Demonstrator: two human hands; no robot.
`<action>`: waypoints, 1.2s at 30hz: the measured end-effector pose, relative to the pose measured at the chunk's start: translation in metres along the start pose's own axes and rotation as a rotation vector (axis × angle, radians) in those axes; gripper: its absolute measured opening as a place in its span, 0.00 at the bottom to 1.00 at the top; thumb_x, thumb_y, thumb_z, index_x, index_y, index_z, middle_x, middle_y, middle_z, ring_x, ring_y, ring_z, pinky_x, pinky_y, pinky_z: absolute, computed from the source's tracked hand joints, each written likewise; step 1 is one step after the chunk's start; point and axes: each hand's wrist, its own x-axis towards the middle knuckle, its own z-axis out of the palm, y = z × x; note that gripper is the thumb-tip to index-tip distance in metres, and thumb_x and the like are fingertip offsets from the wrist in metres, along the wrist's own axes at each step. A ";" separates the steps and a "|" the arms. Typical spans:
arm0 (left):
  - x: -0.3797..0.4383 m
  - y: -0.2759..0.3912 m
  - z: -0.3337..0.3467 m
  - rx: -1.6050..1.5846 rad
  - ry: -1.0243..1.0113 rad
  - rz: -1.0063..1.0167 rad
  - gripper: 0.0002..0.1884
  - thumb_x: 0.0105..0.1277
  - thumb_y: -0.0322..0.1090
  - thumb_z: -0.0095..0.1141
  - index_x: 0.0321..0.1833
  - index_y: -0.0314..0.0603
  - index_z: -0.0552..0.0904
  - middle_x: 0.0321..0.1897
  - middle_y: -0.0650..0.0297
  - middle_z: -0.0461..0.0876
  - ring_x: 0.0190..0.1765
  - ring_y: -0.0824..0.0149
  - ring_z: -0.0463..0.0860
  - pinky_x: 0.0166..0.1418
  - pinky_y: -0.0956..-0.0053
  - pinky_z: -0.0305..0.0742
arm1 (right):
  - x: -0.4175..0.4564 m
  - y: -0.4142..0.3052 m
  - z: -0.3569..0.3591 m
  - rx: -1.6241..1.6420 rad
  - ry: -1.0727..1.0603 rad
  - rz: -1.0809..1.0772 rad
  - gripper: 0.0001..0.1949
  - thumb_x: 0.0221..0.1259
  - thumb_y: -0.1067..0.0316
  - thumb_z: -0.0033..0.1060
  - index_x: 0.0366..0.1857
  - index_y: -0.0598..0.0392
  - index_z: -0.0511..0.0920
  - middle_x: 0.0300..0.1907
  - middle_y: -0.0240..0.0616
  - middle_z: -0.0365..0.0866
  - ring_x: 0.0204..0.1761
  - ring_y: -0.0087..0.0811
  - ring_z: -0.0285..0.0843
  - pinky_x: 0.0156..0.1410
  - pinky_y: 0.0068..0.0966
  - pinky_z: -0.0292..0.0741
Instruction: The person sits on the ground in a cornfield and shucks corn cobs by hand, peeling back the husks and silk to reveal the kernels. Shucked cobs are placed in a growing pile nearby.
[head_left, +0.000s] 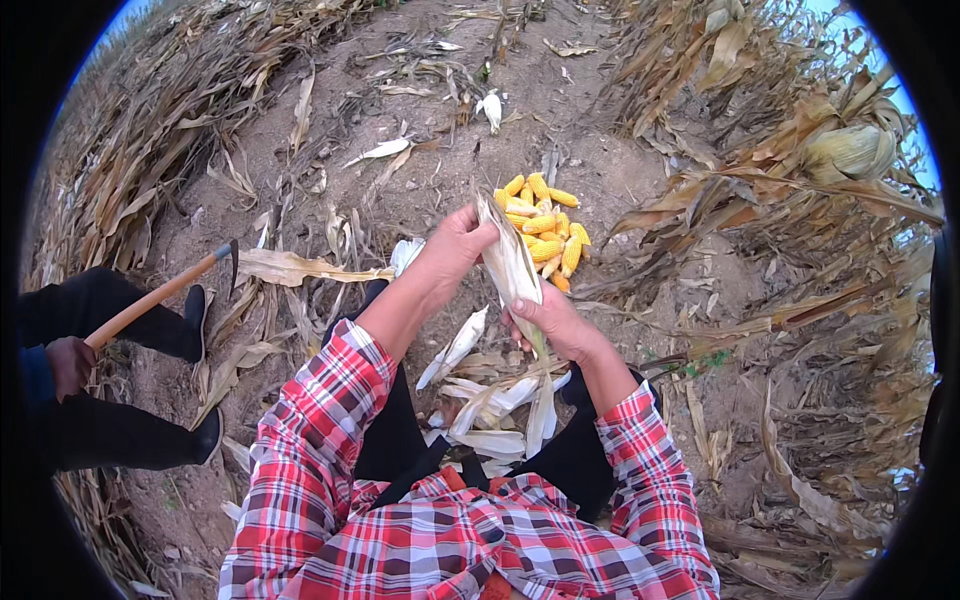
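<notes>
Between my two hands is an ear of corn in its dry, pale husk (511, 266), tilted with its tip away from me. My left hand (463, 238) grips the husk near the tip. Around the stalk end, my right hand (553, 321) is closed with the thumb on top. No kernels show on this ear. Just beyond my hands, a heap of husked yellow corn cobs (541, 229) lies on the soil. Stripped husks (491, 409) are strewn on the ground between my legs, and a pale husk piece (454, 349) lies below my left wrist.
At the left, another person's hand (69, 364) holds a wooden-handled hoe (161, 296), its blade close to my left side. Dry corn stalks (172, 105) are piled at the upper left. More stalks (810, 300) stand and lean along the right, one bearing a husked-over ear (851, 150).
</notes>
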 end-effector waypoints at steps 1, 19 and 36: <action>0.008 -0.002 0.001 -0.038 -0.009 -0.007 0.11 0.65 0.32 0.54 0.49 0.42 0.79 0.39 0.67 0.81 0.39 0.75 0.77 0.45 0.77 0.71 | 0.009 -0.002 -0.005 0.003 0.026 -0.020 0.33 0.56 0.47 0.67 0.56 0.56 0.63 0.34 0.35 0.75 0.27 0.22 0.76 0.26 0.19 0.76; 0.062 -0.062 0.039 -0.438 0.176 -0.075 0.14 0.75 0.43 0.45 0.50 0.40 0.73 0.41 0.63 0.78 0.43 0.70 0.78 0.50 0.71 0.75 | 0.091 0.020 -0.037 -0.026 0.657 -0.378 0.03 0.65 0.74 0.52 0.39 0.59 0.73 0.36 0.32 0.76 0.37 0.19 0.70 0.42 0.19 0.71; 0.070 -0.015 -0.048 -0.574 0.406 0.143 0.18 0.77 0.47 0.35 0.33 0.43 0.69 0.25 0.61 0.73 0.29 0.65 0.75 0.36 0.67 0.77 | 0.041 0.020 -0.029 -0.299 0.105 0.019 0.09 0.71 0.63 0.47 0.33 0.56 0.70 0.24 0.24 0.63 0.26 0.15 0.57 0.31 0.17 0.59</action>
